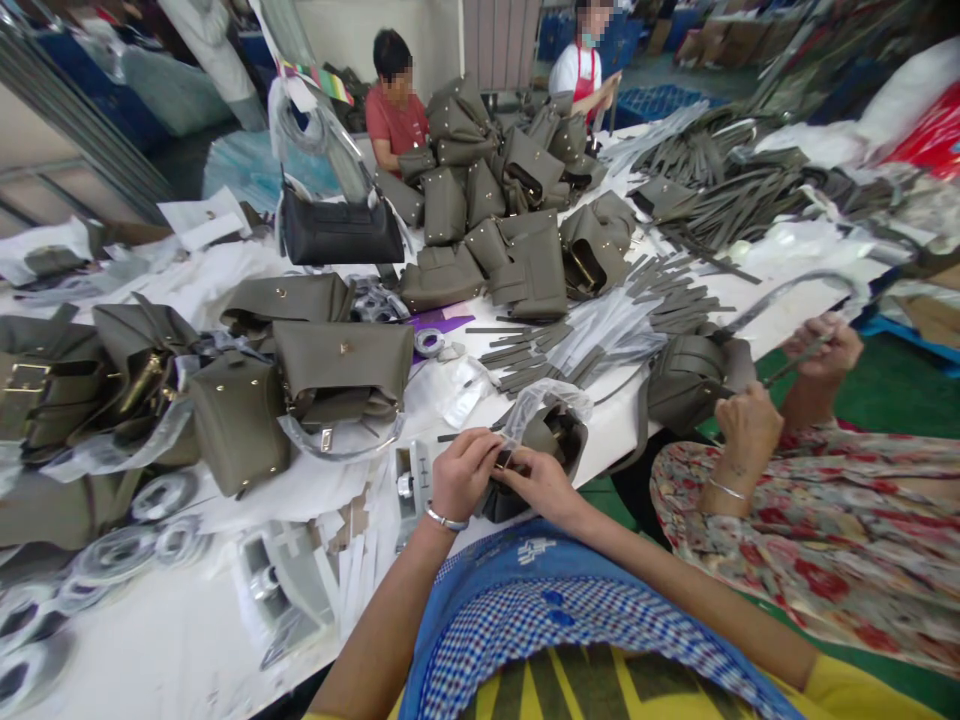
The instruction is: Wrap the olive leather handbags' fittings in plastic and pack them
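A dark olive handbag stands at the table's front edge, close against my apron. Its plastic-wrapped handle arches over the top. My left hand is closed in a pinch on a thin olive strap, whose end pokes out past my fingers. From the right, my right hand pinches at the same place, where a small gold-coloured fitting shows between the fingertips. The fingers hide most of this part of the strap. A grey metal tape dispenser sits just left of my left hand.
Finished-looking olive bags crowd the left, with clear tape rolls and another dispenser nearby. Loose straps lie ahead. At right, a co-worker's hands work on another bag. A black bag hangs ahead.
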Demonstrator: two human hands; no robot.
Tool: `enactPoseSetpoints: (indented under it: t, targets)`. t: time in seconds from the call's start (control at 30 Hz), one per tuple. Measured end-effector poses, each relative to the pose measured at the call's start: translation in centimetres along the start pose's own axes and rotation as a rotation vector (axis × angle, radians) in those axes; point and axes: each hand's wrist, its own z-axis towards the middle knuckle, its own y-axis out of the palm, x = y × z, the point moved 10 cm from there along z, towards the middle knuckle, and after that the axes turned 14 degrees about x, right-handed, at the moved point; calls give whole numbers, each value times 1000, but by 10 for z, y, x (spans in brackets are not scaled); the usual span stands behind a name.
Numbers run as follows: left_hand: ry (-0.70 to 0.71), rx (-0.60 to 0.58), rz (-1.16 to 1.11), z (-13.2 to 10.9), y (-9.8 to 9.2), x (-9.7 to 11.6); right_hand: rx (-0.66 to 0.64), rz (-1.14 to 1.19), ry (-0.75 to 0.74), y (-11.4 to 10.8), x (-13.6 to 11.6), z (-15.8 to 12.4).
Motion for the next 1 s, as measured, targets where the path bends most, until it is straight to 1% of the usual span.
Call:
enactPoseSetpoints:
  t: [0.07,0.13,0.2,0.23,0.3,0.37,0.43,0.5,0.57,0.6,0.67,0.73,0.77,0.83,0.93,1.0]
  targets:
    - [86,-31,90,-8,-3,-2,12,4,-5,1,0,2]
    - [163,-83,164,-20,-3,-5,43,34,34,-1,4,2]
    - [199,-155,195,-32,0,-8,73,55,59,-4,7,2]
    - [193,-189,194,-37,2,-10,76,58,55,-4,6,1]
    - [123,-235,166,-42,4,-17,57,52,19,-3,4,1]
    - [4,-242,88,-41,2,-25,18,61,-21,0,2,1]
    - [-131,-202,-21,-36,-4,-32,-17,89,-30,2,5,0]
    - [-263,-152,-132,-29,-9,-37,-38,102,-9,4,14,-2]
    - [-374,-125,-219,-25,-10,-40,-56,69,13,7,26,-6]
    - [-407,-131,-253,-23,-7,-39,-70,45,22,9,32,-8]
    - [-419,-194,-298,-23,4,-32,-99,34,50,13,40,-13]
    - [-400,-276,-303,-28,17,-28,-100,131,108,11,42,-16]
    - [-398,-304,-297,-31,22,-28,-83,216,147,7,42,-16]
    - [-409,-326,-269,-40,27,-35,-16,413,237,-8,39,-13]
    - [-445,-335,-220,-54,28,-51,130,677,355,-40,36,-5]
    - [-477,-369,-220,-62,28,-57,236,808,395,-61,35,4]
